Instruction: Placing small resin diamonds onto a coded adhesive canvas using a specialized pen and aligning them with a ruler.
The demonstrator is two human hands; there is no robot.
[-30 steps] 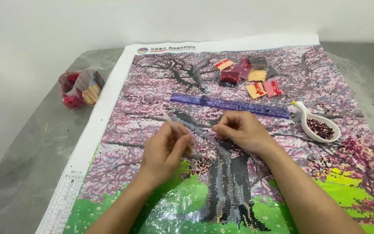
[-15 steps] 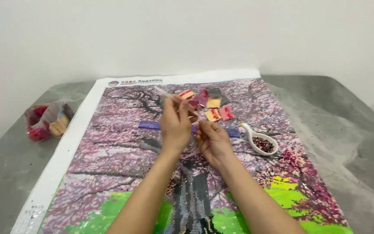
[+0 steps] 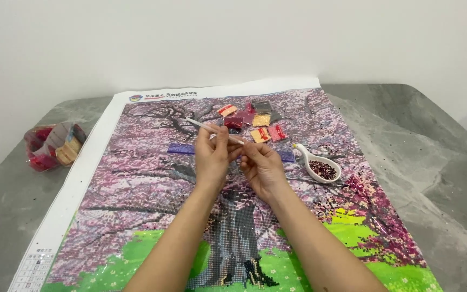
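Fingers (image 3: 218,141) of left hand (image 3: 212,157) pinch thin white applicator pen (image 3: 212,130), held slanted above canvas (image 3: 152,178), tip toward right hand (image 3: 260,167). Right hand fingertips curled narrow at pen tip, touching or just beside it; cannot tell if they hold anything. Both hands raised over purple ruler (image 3: 182,148), which they partly hide. Behind ruler: cluster of small bead bags (image 3: 252,116), red, yellow, dark. Right of ruler: white bead tray (image 3: 320,167) with dark red beads. Far left of canvas, off it on grey table (image 3: 439,162): bundle of more bead packets (image 3: 52,146). Canvas shows pink blossom tree, grey trunk, green grass.
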